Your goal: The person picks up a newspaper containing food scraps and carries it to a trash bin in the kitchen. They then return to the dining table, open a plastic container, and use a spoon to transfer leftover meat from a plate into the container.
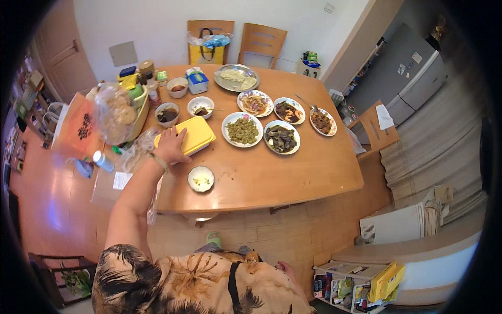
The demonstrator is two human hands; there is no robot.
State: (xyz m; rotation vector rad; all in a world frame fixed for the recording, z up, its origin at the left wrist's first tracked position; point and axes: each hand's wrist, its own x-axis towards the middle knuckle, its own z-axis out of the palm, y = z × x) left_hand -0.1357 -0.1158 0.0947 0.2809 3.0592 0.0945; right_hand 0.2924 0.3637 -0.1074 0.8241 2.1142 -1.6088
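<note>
My left hand (171, 147) lies over the left end of a plastic food container with a yellow lid (198, 135), its fingers on the lid and its thumb by the near side. In front of it stands a small scalloped bowl (201, 179) with a few scraps inside. Just behind the container are a bowl of dark sauce (167, 114) and a white bowl (200, 106) with a utensil in it. My right hand (285, 269) hangs low beside my body, away from the table, and is mostly hidden by my shirt.
Plates of chopped green food (242, 130), dark greens (281, 137) and shrimp (289, 111) stand on the wooden table (313, 165). A metal tray (237, 77) holds flatbread. Bagged food (114, 114) fills the left side, near a white bottle (103, 161). A chair (372, 129) stands at the right.
</note>
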